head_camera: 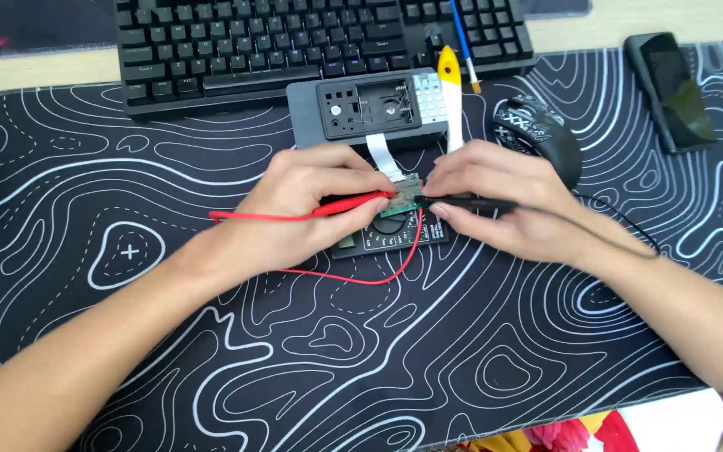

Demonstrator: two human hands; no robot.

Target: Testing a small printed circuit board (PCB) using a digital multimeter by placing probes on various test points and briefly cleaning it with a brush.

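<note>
Two bare hands at work over the black desk mat (pixel 211 360) with white contour lines. Left hand (pixel 299 209) pinching one red test probe (pixel 353 203), fingers closed round its shaft, tip down on one small green circuit board (pixel 403 195). Right hand (pixel 504 201) gripping one black test probe (pixel 466 202), fingers closed likewise, tip meeting the same board from the other side. Board at mat centre, just above one dark multimeter (pixel 387 234). One red lead (pixel 361 276) looping below. Behind: one opened grey calculator shell (pixel 361 109) with white ribbon cable, one yellow-and-white pry tool (pixel 452 96), one black keyboard (pixel 294 42), one black mouse (pixel 541 134), one dark phone (pixel 671 88) at far right.
</note>
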